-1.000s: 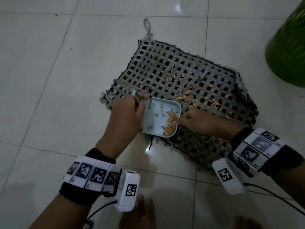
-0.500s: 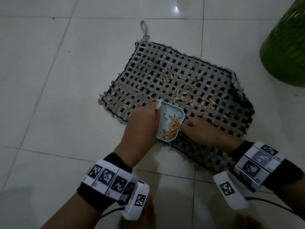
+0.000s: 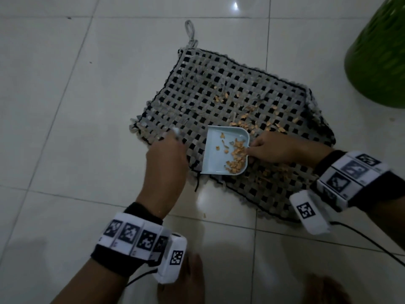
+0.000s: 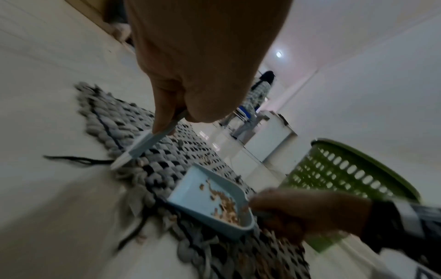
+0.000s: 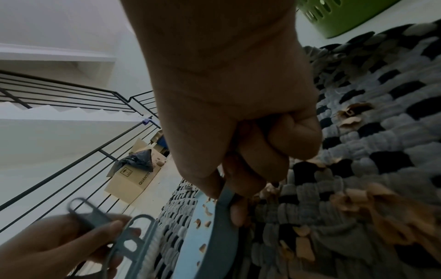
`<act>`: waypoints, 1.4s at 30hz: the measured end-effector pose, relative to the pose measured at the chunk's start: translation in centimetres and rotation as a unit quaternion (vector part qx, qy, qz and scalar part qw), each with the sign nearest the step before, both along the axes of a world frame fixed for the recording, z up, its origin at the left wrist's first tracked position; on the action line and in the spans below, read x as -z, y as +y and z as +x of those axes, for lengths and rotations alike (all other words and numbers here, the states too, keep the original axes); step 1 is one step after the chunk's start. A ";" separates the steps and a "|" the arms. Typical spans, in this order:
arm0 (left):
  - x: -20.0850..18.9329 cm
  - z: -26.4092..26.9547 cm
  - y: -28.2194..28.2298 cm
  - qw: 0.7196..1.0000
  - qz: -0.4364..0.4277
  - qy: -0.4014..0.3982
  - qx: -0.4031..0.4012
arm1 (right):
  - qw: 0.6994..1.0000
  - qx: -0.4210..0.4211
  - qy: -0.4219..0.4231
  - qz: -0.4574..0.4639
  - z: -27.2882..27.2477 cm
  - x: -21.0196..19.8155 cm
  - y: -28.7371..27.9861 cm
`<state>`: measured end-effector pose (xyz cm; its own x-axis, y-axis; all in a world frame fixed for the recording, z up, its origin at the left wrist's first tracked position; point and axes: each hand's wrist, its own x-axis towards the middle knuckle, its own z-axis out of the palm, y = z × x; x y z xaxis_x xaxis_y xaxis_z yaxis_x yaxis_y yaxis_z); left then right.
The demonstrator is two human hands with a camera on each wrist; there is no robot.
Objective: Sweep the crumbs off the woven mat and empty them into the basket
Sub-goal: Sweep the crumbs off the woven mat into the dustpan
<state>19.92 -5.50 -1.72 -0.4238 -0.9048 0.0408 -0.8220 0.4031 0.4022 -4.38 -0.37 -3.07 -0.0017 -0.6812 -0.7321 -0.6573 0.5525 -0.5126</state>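
Only the right wrist view shows left hand gripping brush, right hand pinching dustpan.

Black wristbands w/ white marker tags, white cam boxes, cables.

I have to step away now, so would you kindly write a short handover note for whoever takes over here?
Left hand: grips the small brush, its bristle end low at the woven mat's near edge.
Right hand: grips the handle end of the light blue dustpan, which lies on the mat.
Done: a heap of crumbs sits in the pan.
Left: many crumbs still lie on the mat beyond the pan and beside the right hand; sweep them in, then empty the pan into the green basket on the floor at the far right.
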 end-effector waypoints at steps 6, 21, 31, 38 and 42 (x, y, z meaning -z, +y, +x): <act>0.3 -4.6 2.8 0.994 0.028 0.010 0.104 | 1.000 0.005 0.002 -0.004 0.1 0.8 0.2; 0.5 -2.4 -0.4 0.998 0.008 0.040 0.056 | 0.999 0.018 0.002 -0.027 0.4 1.1 1.5; -1.1 -3.6 0.7 0.986 0.055 0.124 0.097 | 0.996 0.063 -0.032 -0.047 1.0 1.3 3.9; -1.6 -0.9 -5.3 0.996 -0.069 0.051 -0.020 | 0.986 0.107 -0.081 -0.095 2.2 -0.1 3.9; 0.0 -1.5 -6.5 0.997 -0.074 0.017 0.011 | 0.984 0.120 -0.085 -0.104 3.7 0.9 1.2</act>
